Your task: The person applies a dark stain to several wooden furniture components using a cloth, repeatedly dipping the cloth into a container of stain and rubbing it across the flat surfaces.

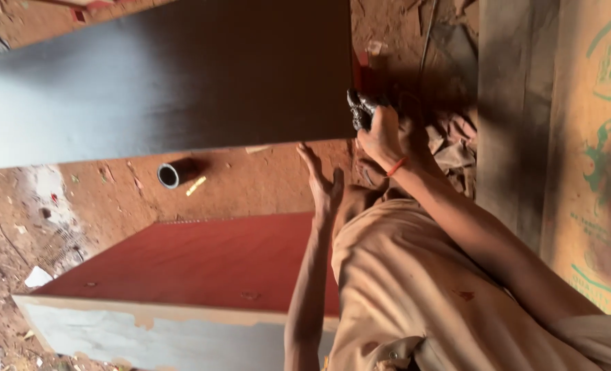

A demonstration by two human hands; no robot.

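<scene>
Judging by its even dark coat, the long panel (168, 82) looks almost done: nearly all of its visible face is grey-black, and only a narrow red strip (360, 69) at the end by the hands is bare. The red board (202, 261) below it, with a pale chipped edge, shows no dark coat at all, so it seems untouched.

The right hand (382, 134), an orange thread at the wrist, is closed around a black rag (361, 108) pressed to the panel's end, beside that strip. The left hand (324, 187) is open with fingers spread; it sits just under the panel's edge, though I cannot tell whether it touches.

The boards lie over a red dirt ground (250, 178) littered with scraps. A plywood sheet (594, 172) with green printing stands at the right. A short dark pipe (171, 174) lies between the two boards, near a small yellow chip (196, 185).
</scene>
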